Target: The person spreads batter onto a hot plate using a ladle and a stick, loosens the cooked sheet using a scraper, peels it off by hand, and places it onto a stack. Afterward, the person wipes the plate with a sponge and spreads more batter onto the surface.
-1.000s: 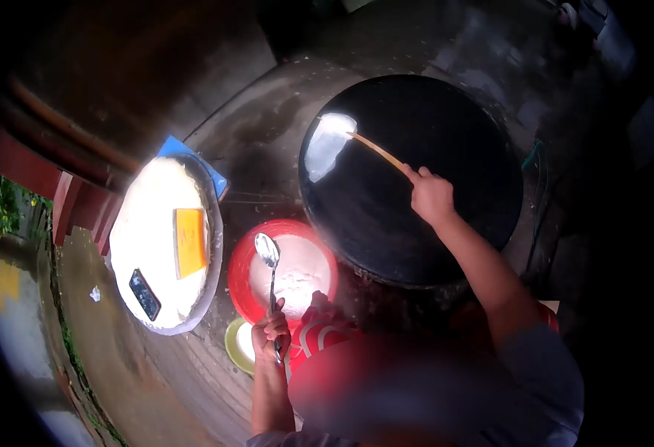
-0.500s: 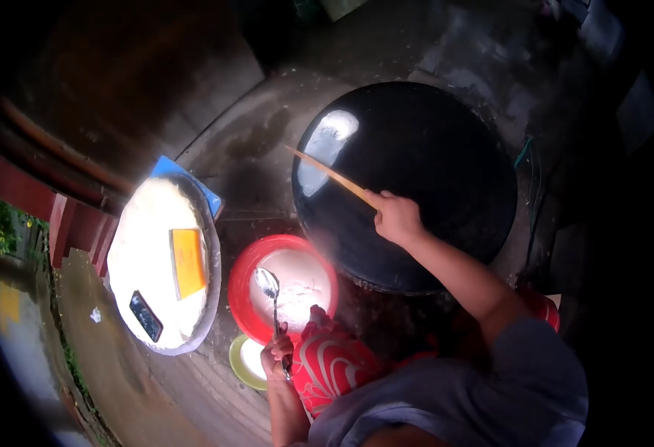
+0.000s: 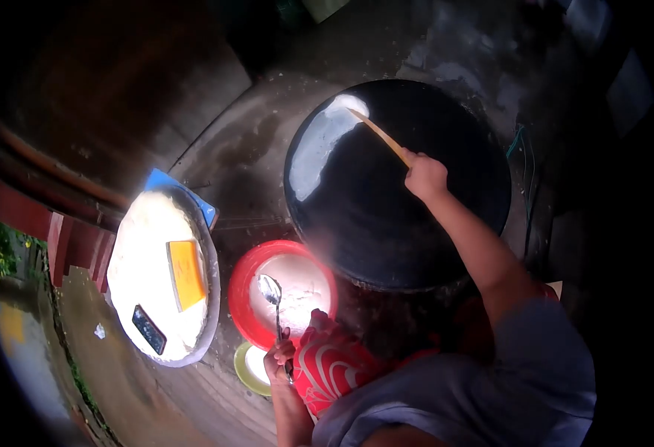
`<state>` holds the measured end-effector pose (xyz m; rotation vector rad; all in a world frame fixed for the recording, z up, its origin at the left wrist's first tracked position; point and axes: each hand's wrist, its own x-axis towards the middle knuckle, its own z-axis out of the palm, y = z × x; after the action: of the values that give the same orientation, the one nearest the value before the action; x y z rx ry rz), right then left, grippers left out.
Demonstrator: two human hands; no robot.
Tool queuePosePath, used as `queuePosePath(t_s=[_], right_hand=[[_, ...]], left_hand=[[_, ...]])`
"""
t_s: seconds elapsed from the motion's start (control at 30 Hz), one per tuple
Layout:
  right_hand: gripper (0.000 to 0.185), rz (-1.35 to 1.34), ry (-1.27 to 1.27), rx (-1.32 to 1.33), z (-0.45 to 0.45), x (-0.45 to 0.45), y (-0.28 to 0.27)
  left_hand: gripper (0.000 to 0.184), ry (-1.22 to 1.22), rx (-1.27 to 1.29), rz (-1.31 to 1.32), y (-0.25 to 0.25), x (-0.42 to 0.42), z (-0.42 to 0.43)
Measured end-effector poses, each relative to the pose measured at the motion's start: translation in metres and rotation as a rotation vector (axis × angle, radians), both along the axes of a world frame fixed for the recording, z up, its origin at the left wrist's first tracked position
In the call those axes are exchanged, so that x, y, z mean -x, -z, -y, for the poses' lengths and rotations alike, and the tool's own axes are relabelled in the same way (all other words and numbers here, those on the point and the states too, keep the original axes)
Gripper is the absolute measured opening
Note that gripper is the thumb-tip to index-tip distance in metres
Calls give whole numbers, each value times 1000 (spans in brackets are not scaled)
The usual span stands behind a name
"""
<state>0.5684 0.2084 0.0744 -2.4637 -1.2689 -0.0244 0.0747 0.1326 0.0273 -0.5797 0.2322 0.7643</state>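
Observation:
My right hand (image 3: 426, 177) grips a long, flat wooden spatula (image 3: 383, 138) over a large round black griddle (image 3: 416, 216). The spatula's tip touches the upper end of a curved strip of white batter (image 3: 315, 153) along the griddle's left edge. Lower down, my left hand (image 3: 279, 360) is closed round the handle of a metal spoon (image 3: 270, 289). The spoon's bowl is held up over a red basin (image 3: 241, 292) containing pale batter or flour, beside my knee.
Left of the basin stands a round, white-topped stand (image 3: 144, 246) bearing a yellow-orange packet (image 3: 186, 274) and a phone (image 3: 149, 329). A blue board (image 3: 185, 195) sticks out behind it. A green-rimmed bowl (image 3: 243, 371) sits partly under my left hand. Thin green cord (image 3: 518, 141) lies right of the griddle.
My right hand has swept the spatula up and to the right along the griddle, and the batter strip has grown longer and curved. My left hand still holds the spoon over the basin.

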Motion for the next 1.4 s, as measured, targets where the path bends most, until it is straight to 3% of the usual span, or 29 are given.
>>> queuePosePath(t_s=[0.07,0.17,0.27,0.4,0.47,0.5,0.63,0.7,0.8,0.87,0.9,1.0,1.07,1.13,1.2,1.27,1.33,1.4], right_hand=[[48,-199,40,-74,0,22,-1],[49,51,-209,52,-8,49,-17],[48,207,-5,103,-16,-13,-14],[57,-104,102,32,20,23,-3],[60,-39,-164,51,35,55,-15],[58,39,-165,102,28,45,-8],[56,53,85,203,14,-27,-20],[56,-171,153,111,18,-18,-22],[49,-27,-26,16,8,38,-23],[46,162,-45,110,-15,4,-8],[45,190,76,139,-17,-24,-2],[54,46,143,155,21,-30,-22],[61,-91,182,123,42,20,-31],[62,3,-112,113,53,55,-23],[59,86,-121,214,39,27,-11],[55,187,110,177,35,-30,0],[57,43,207,227,47,-34,-21],[62,-82,242,85,50,-1,-24]], left_hand=[[38,5,-4,15,3,-1,-3],[38,-13,-40,-10,-1,-6,-2],[37,33,-60,-28,-7,-8,-3],[37,0,-51,-43,1,-2,-5],[38,16,-144,-138,8,-1,-5],[39,34,-140,-97,9,-1,-6],[40,63,-128,-19,5,4,-7],[39,31,-114,-23,4,3,-8],[38,26,-63,-71,9,5,-8],[37,46,-29,-86,2,2,-8],[37,55,-32,-89,2,3,-8],[36,71,-80,-99,4,6,-10],[36,78,-89,-104,8,5,-11],[36,83,-93,-109,10,4,-12],[36,95,-88,-120,10,4,-11],[36,103,-88,-129,9,6,-11],[36,111,-109,-142,10,7,-13],[36,113,-118,-147,13,7,-14]])
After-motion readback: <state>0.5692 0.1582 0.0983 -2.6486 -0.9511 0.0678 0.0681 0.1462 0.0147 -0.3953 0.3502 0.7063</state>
